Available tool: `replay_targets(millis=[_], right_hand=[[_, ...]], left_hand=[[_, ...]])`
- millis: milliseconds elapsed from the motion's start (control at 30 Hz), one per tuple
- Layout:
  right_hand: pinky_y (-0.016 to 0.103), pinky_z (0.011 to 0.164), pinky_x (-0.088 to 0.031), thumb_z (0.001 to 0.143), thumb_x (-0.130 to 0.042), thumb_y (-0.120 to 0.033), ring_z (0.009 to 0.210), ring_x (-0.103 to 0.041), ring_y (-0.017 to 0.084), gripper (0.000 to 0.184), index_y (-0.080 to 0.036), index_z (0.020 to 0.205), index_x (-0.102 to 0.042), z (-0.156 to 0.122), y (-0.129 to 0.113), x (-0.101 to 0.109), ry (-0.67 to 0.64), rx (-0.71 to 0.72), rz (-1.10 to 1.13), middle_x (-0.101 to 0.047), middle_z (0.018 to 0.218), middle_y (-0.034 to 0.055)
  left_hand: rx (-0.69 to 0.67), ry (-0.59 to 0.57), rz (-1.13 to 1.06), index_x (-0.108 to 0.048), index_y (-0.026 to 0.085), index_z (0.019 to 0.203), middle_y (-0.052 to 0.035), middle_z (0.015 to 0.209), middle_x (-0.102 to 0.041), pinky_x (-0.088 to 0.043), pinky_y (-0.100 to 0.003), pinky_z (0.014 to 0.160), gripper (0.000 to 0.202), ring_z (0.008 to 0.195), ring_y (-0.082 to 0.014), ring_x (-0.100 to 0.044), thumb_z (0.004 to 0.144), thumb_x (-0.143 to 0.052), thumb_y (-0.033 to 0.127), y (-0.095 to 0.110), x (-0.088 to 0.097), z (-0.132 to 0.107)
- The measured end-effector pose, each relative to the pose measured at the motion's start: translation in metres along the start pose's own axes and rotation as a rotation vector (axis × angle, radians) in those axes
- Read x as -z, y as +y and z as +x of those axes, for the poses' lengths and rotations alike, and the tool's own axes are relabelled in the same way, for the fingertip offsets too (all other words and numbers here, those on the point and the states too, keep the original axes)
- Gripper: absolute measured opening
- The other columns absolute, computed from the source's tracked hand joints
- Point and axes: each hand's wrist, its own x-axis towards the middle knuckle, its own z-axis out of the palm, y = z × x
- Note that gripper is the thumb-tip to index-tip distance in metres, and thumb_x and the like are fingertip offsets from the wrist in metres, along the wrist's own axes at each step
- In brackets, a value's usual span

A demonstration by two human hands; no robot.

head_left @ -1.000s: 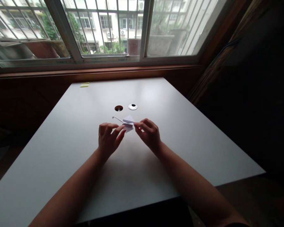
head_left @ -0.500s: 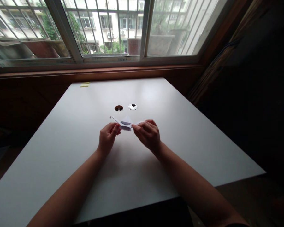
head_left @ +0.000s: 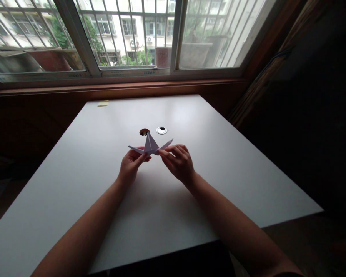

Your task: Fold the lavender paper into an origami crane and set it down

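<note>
A small folded white paper crane [head_left: 151,144] is held up over the middle of the white table [head_left: 233,173]. One pointed flap stands upright at its centre, and narrow points stick out to the left and right. My left hand [head_left: 129,163] is closed on its lower left side, thumb in front and fingers behind. My right hand [head_left: 178,159] pinches the lower right side between thumb and fingertips. Part of the paper's underside is hidden by the fingers.
Beyond the paper are a round hole [head_left: 144,132] in the tabletop and a silver round cap [head_left: 162,130] beside it. A yellow sticky note [head_left: 103,103] lies at the far left corner. A barred window [head_left: 135,34] rises behind the table.
The paper crane has turned in my hands: its pointed flap now stands up facing me, where a flatter, folded side showed before. Both hands have shifted only slightly.
</note>
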Motion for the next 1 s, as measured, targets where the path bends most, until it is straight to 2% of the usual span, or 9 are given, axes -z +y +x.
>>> replay_targets(millis=[133,267,400,533,700,867,1000], right_hand=[[0.040,0.085,-0.048,0.093,-0.061,-0.023,0.093,-0.063,0.022,0.027,-0.030,0.118,-0.065,-0.001,0.002,-0.006,0.012,-0.056,0.054,-0.070,0.101,0.0057],[0.037,0.083,-0.054,0.093,-0.061,-0.028,0.087,-0.067,0.019,0.019,-0.026,0.113,-0.061,-0.006,0.004,-0.011,0.049,-0.155,0.293,-0.070,0.095,0.0049],[0.035,0.079,-0.058,0.094,-0.062,-0.033,0.081,-0.071,0.017,0.034,-0.026,0.124,-0.049,-0.010,0.006,-0.017,0.019,-0.289,0.600,-0.071,0.090,0.0023],[0.035,0.079,-0.060,0.096,-0.058,-0.038,0.084,-0.073,0.016,0.044,-0.029,0.134,-0.040,-0.011,0.005,-0.022,-0.039,-0.355,0.824,-0.073,0.096,0.0030],[0.033,0.079,-0.061,0.097,-0.055,-0.040,0.085,-0.073,0.016,0.036,-0.030,0.131,-0.047,-0.009,0.005,-0.024,-0.047,-0.382,0.842,-0.072,0.099,0.0031],[0.031,0.075,-0.061,0.098,-0.055,-0.036,0.083,-0.069,0.013,0.027,-0.029,0.124,-0.057,-0.006,0.007,-0.022,0.035,-0.362,0.728,-0.063,0.109,0.0057],[0.029,0.072,-0.060,0.098,-0.054,-0.032,0.078,-0.067,0.011,0.026,-0.028,0.123,-0.059,-0.004,0.008,-0.022,0.070,-0.315,0.728,-0.057,0.117,0.0073]], left_hand=[[-0.100,0.043,0.066,-0.068,0.016,0.101,-0.0063,0.088,-0.072,-0.058,-0.036,0.080,0.038,0.080,-0.0199,-0.071,0.076,-0.082,0.039,-0.002,0.001,0.001],[-0.176,0.074,0.097,-0.068,0.017,0.099,-0.0053,0.091,-0.069,-0.058,-0.035,0.082,0.033,0.084,-0.0199,-0.072,0.076,-0.081,0.038,-0.004,0.003,0.002],[-0.200,0.045,0.108,-0.069,0.018,0.099,-0.0059,0.091,-0.070,-0.057,-0.034,0.082,0.029,0.084,-0.0194,-0.071,0.078,-0.080,0.035,-0.006,0.005,0.003],[-0.198,0.041,0.138,-0.071,0.018,0.098,-0.0068,0.093,-0.071,-0.056,-0.034,0.083,0.029,0.088,-0.0200,-0.070,0.077,-0.081,0.035,-0.008,0.008,0.004],[-0.170,0.028,0.157,-0.073,0.018,0.092,-0.0055,0.091,-0.071,-0.054,-0.032,0.082,0.028,0.088,-0.0195,-0.068,0.074,-0.082,0.037,-0.009,0.009,0.005],[-0.165,-0.018,0.132,-0.074,0.019,0.091,-0.0050,0.092,-0.070,-0.053,-0.030,0.080,0.025,0.087,-0.0181,-0.066,0.074,-0.083,0.035,-0.009,0.010,0.006],[-0.160,-0.061,0.122,-0.074,0.019,0.092,-0.0050,0.092,-0.070,-0.051,-0.029,0.083,0.022,0.090,-0.0178,-0.065,0.076,-0.081,0.033,-0.009,0.011,0.006]])
